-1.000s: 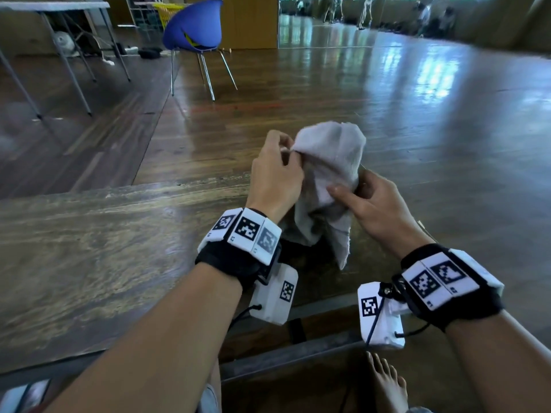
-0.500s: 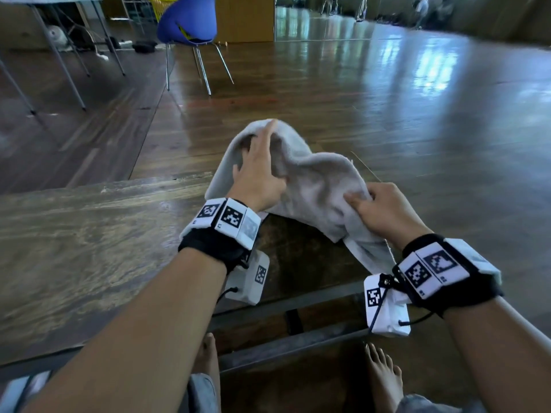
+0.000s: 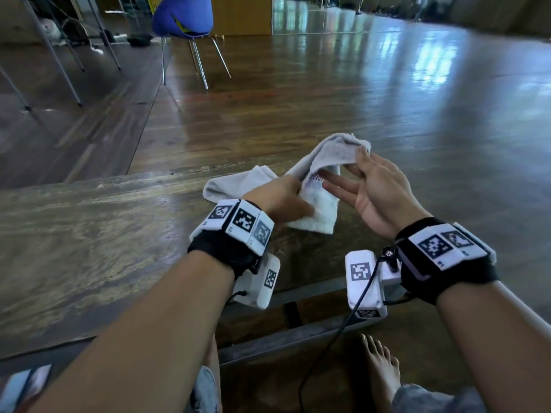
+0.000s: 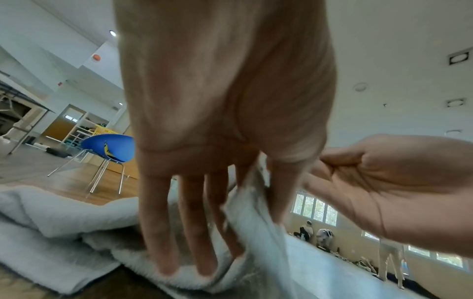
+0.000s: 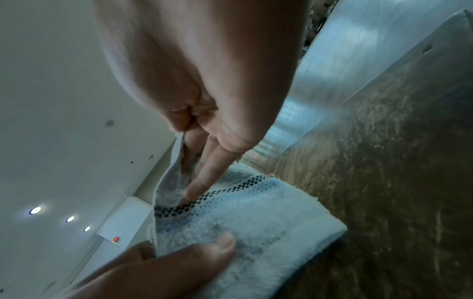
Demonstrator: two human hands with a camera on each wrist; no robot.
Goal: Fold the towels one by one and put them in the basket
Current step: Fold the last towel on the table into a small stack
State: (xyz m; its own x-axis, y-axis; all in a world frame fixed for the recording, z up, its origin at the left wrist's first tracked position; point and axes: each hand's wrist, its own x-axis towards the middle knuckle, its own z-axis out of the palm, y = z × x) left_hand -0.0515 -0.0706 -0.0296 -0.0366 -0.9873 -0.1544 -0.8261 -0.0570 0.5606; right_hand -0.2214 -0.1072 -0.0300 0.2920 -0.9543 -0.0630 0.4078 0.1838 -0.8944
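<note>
**A:** Left of the figure: what lies there?

**B:** The free end of the pale grey towel (image 3: 238, 181), slumped flat on the wooden table (image 3: 89, 234). It is soft terry, judged light and limp; it holds no shape of its own and drapes wherever it is unsupported.

**A:** And at centre?

**B:** The left hand (image 3: 280, 201) is laid on the near end of the towel. In the left wrist view its fingers (image 4: 158, 232) reach down nearly straight, tips on the pile, while the thumb clamps a rising layer against the forefinger. The woven checked border shows here.

**A:** To the right?

**B:** The right hand (image 3: 378, 189) pinches a raised fold between thumb and forefinger, lifting it clear of the table; its other fingers are spread and hold nothing.

**A:** Where is the best hold?

**B:** Probably at corners or along the hemmed border, where the cloth is firmest. A pinch mid-panel would likely let the layers sag and slide apart. No basket appears in any view.
</note>
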